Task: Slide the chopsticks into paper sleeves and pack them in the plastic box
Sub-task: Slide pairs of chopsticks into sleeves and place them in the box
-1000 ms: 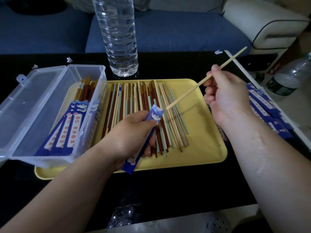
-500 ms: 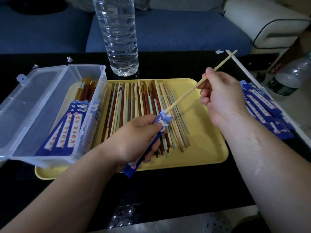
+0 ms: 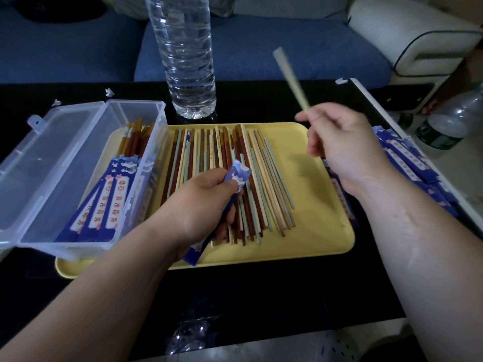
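Note:
My left hand (image 3: 206,202) grips a blue paper sleeve (image 3: 236,173) over the yellow tray (image 3: 321,223), its open mouth pointing up and right. My right hand (image 3: 339,142) pinches a pale chopstick (image 3: 290,77) that sticks up and to the left, blurred, well apart from the sleeve. Several loose chopsticks (image 3: 261,184) in brown, pale and grey-green lie side by side on the tray. The clear plastic box (image 3: 86,176) stands open on the tray's left end with several sleeved chopsticks (image 3: 112,197) inside.
A tall clear water bottle (image 3: 187,56) stands just behind the tray. A pile of blue empty sleeves (image 3: 407,163) lies right of the tray, partly behind my right arm. A second bottle (image 3: 449,124) lies at the far right. The black table's front edge is near me.
The chopstick tip was at the sleeve's mouth half a second ago. Now my right hand has swung it up and away, so it points up and left. My left hand shifted slightly left.

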